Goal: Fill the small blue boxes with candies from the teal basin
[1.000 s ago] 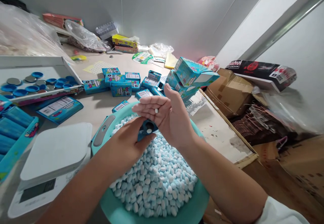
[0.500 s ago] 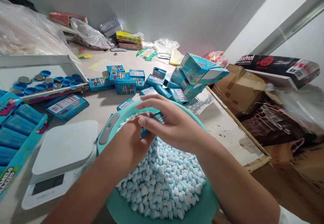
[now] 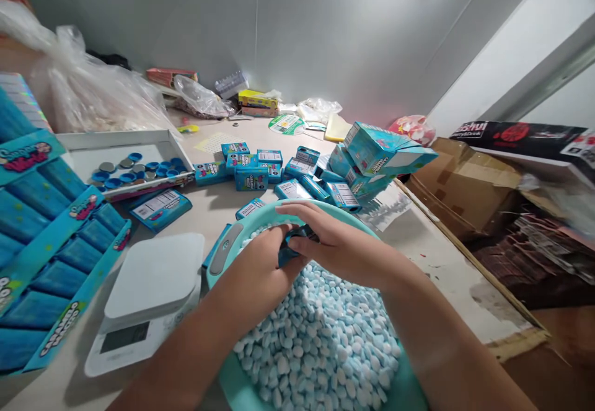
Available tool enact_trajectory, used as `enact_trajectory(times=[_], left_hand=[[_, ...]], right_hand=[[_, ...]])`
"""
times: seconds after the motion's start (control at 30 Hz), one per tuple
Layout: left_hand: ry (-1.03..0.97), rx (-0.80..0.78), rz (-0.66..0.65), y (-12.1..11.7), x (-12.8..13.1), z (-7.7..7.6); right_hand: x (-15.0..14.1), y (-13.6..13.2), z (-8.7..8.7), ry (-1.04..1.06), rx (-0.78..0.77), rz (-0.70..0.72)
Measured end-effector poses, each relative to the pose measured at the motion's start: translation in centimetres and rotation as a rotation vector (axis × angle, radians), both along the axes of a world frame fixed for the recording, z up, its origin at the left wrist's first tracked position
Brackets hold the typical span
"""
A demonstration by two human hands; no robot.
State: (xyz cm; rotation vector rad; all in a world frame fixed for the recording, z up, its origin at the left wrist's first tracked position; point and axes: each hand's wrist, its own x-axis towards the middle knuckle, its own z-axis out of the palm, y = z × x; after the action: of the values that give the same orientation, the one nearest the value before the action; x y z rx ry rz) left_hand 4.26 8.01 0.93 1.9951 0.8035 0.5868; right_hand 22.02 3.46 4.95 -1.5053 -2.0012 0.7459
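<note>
Small blue candy box (image 3: 296, 242) front and centre, gripped low over a teal basin (image 3: 368, 227)! Widest view first: a crowded bench (image 3: 446, 274) against pale walls, cardboard cartons (image 3: 465, 181) off to the right, a bunched plastic bag (image 3: 97, 95) far left. Down the left side, display trays of blue packets (image 3: 51, 243); past those, a shallow white tray (image 3: 116, 138) holding round blue and silver lids (image 3: 134, 172). Dead ahead, a scatter of blue boxes (image 3: 246, 169), then a tilted heap of more (image 3: 372, 157) near the bench edge. Closer in, a white kitchen scale (image 3: 153, 293) just beside the basin. Inside the basin, a deep mound of pale blue-and-white tablets (image 3: 320, 343), right under the hands.

And now the hands! Left hand (image 3: 258, 271) closed firmly around the box from below, right hand (image 3: 346, 247) curled over the top, fingers wrapped close, nothing spread open. Box almost swallowed by the grip (whether its lid stands open, impossible to tell from here). Step in hand, by the look of it: close work on the box itself, above the tablets. Next move calling for a steady grip, with the box kept over the basin.
</note>
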Motion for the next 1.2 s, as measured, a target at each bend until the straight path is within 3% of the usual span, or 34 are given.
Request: enact_trajectory(times=[0.2, 0.4, 0.5, 0.6, 0.67, 0.8, 0.9, 1.03, 1.2], left_hand=[[-0.007, 0.089, 0.052, -0.1, -0.2, -0.1], [-0.107, 0.266, 0.205, -0.9, -0.5, 1.1], [-0.195, 0.273, 0.406, -0.3, -2.2, 2.4], [-0.257, 0.28, 0.611, 1.7, -5.3, 3.3], [-0.34, 0.331, 0.723, 3.7, -7.8, 2.9], [-0.341, 0.493, 0.97, 6.8, -12.2, -0.1], [-0.275, 0.592, 1.111, 7.6, -14.1, -2.2], [-0.273, 0.527, 1.072, 7.5, -14.8, -3.0], [-0.147, 0.44, 0.933, 7.8, -15.9, -3.6]], right_hand=[[0.0, 0.7, -0.7, 0.093, 0.072, -0.117], [-0.2, 2.5, -1.2, 0.588, 0.314, -0.434], [-0.9, 3.1, -2.0, 0.744, 0.166, -0.49], [-2.1, 2.7, -2.8, 0.654, -0.082, -0.414], [-3.0, 2.0, -3.1, 0.529, -0.109, -0.31], [-4.3, 0.4, -2.9, 0.176, -0.015, 0.041], [-5.0, -0.2, -2.8, 0.012, 0.023, 0.262], [-5.6, -0.4, -3.2, -0.18, 0.131, 0.361], [-5.9, -0.9, -2.7, -0.228, 0.057, 0.342]])
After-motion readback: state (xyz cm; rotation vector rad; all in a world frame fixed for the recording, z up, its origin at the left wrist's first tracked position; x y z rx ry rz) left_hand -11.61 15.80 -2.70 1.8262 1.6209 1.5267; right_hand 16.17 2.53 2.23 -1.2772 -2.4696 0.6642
